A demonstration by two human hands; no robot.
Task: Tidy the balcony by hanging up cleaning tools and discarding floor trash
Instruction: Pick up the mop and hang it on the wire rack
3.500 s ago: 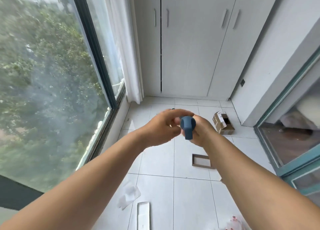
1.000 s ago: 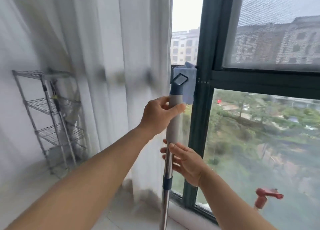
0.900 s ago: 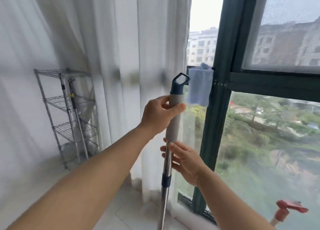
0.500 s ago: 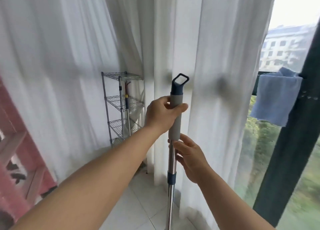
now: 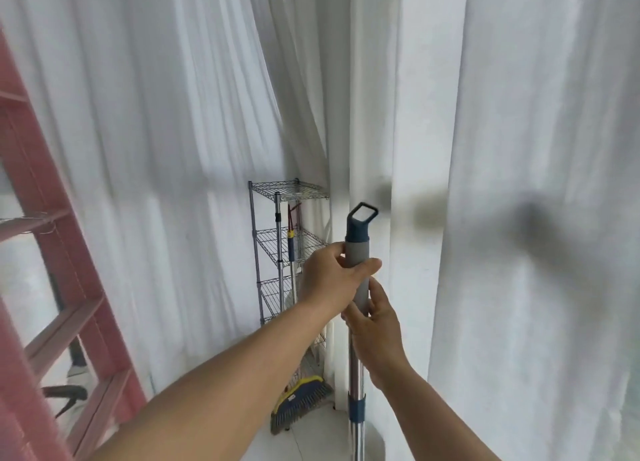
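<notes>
Two hands grasp the mop pole, upright: left hand clenched high on the grey grip, right hand wrapped just below. Its hanging loop points up; the wire rack stands beyond, to the left, nearer the left hand.

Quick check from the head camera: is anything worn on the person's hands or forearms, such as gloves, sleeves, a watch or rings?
Nothing visible. The left hand and right hand are bare, without gloves, and both forearms are uncovered as far as the frame shows. No watch, band or ring appears.
</notes>
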